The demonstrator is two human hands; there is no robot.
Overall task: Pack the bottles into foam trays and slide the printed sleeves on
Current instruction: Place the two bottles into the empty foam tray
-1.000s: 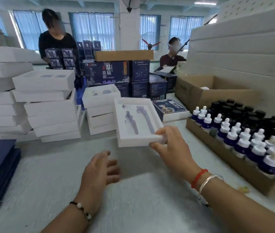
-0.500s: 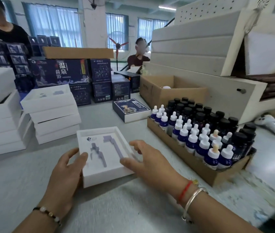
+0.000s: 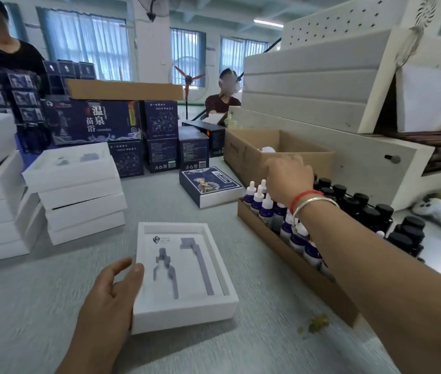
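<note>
Left hand (image 3: 111, 295) steadies foam tray (image 3: 184, 309) bearing unreadable logo.

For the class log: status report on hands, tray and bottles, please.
Left hand steadies foam tray, cutouts empty. Right hand over dropper bottles, grip unseen. Nothing blocking.

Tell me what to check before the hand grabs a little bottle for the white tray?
1. Foam tray lies flat on the table: ok.
2. Tray cutouts have no bottles in them: ok.
3. Left hand steadies the tray's left edge: ok.
4. Right hand is over the dropper bottles: ok.
5. Right hand already holds a bottle: cannot tell, its fingertips are hidden.
6. Dropper bottles stand upright in the cardboard tray: ok.
</note>
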